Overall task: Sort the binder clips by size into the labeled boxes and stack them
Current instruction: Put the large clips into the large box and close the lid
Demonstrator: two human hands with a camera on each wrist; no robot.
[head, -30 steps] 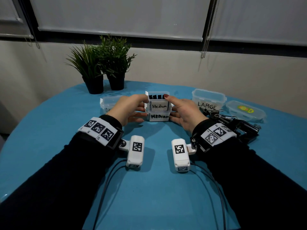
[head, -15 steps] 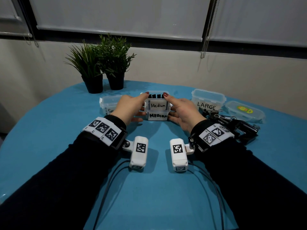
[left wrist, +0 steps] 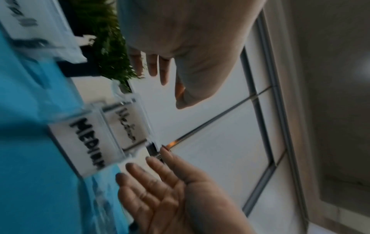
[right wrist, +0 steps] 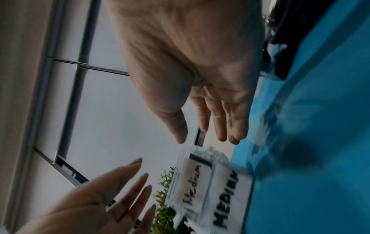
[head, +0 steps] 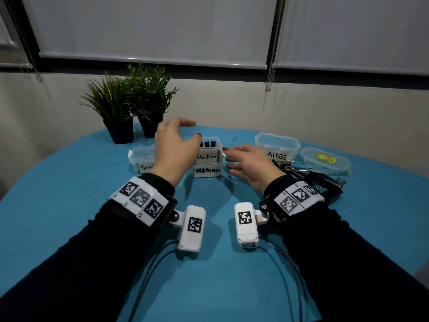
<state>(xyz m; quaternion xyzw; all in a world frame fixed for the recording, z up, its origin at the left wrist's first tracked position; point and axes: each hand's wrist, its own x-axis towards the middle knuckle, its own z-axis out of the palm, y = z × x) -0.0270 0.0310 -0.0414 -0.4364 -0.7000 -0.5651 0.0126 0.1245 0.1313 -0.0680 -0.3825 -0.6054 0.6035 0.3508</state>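
Observation:
Two clear boxes stand stacked at the table's middle: the upper Medium box (head: 207,156) with black clips showing in its open top, on the lower MEDIUM box (head: 207,171). My left hand (head: 178,142) hovers just left of and above the stack, fingers relaxed and holding nothing. My right hand (head: 242,160) is open to the right of the stack, its fingertips close to the upper box's edge. The wrist views show the stack (left wrist: 112,134) (right wrist: 208,186) between both spread palms. A pile of black binder clips (head: 301,173) lies behind my right wrist.
The Small box (head: 142,159) stands left of the stack, partly behind my left hand. The LARGE box (head: 276,146) and a flat clear container with a sticker (head: 325,160) stand at the right. Two potted plants (head: 130,112) stand at the table's far edge.
Both hands have let go of the upper Medium box and moved apart. The left hand has lifted up and away; the stack stays in place.

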